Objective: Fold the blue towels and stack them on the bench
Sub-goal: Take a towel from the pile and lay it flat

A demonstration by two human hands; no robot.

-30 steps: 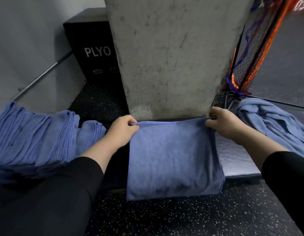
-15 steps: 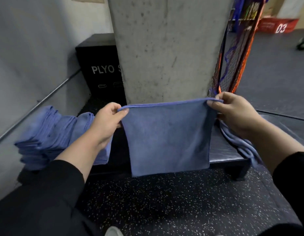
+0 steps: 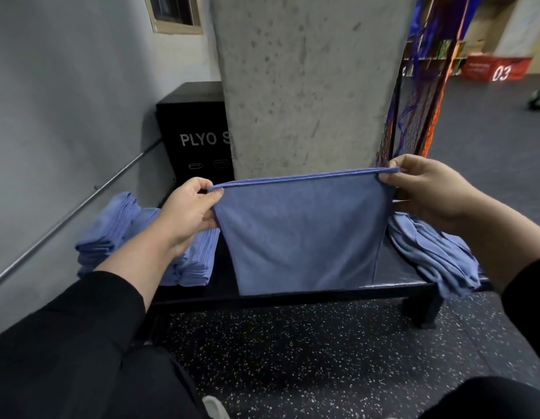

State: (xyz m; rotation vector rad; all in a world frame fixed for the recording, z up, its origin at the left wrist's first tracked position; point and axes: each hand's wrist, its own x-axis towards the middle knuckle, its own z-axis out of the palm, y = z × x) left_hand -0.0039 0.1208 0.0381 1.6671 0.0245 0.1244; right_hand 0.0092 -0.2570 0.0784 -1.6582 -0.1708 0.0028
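Note:
A blue towel point(image 3: 302, 234) hangs doubled over in the air above the black bench point(image 3: 292, 293). My left hand point(image 3: 190, 211) pinches its top left corner and my right hand point(image 3: 426, 189) pinches its top right corner, so the top edge is stretched flat. On the bench's left end sits a stack of folded blue towels point(image 3: 117, 237), partly hidden by my left forearm. A loose heap of unfolded blue towels point(image 3: 435, 252) lies on the right end and droops over the edge.
A concrete pillar point(image 3: 308, 86) rises right behind the bench. A black plyo box point(image 3: 193, 128) stands behind the stack, by a grey wall with a metal rail point(image 3: 75, 210). A net frame point(image 3: 413, 95) leans at the right. Speckled rubber floor point(image 3: 308, 358) lies below.
Both hands have lifted the doubled towel up off the bench, and it now hangs free. My view has pulled back and risen.

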